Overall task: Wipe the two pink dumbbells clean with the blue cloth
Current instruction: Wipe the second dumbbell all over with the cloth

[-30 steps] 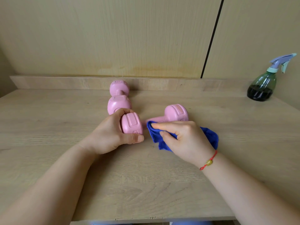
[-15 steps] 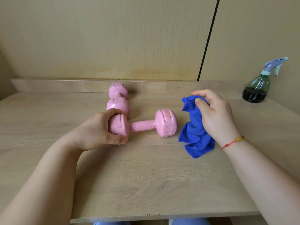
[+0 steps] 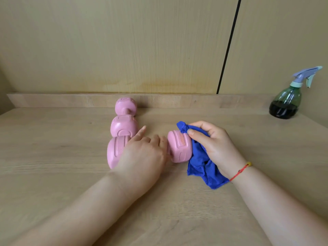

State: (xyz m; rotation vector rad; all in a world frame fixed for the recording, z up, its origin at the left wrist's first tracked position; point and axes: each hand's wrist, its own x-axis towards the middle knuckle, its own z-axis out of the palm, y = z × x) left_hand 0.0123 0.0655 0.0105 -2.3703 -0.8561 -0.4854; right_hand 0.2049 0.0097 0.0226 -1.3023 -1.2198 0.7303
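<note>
Two pink dumbbells are on the wooden table (image 3: pixel 53 157). The near dumbbell (image 3: pixel 179 148) lies crosswise, and my left hand (image 3: pixel 142 153) covers its handle with fingers curled over it and the index finger pointing outward. My right hand (image 3: pixel 216 144) grips the bunched blue cloth (image 3: pixel 200 162) and presses it against the right head of this dumbbell. The far dumbbell (image 3: pixel 124 125) lies lengthwise behind it, reaching back to the ledge, and its near head touches or almost touches the near dumbbell's left head.
A green spray bottle (image 3: pixel 285 102) with a lilac trigger stands at the table's back right. A low wooden ledge (image 3: pixel 71 101) runs along the wall behind the dumbbells.
My right hand brought the cloth from the air at the right onto the near dumbbell's right head. My left hand shifted from the left head to the handle.
</note>
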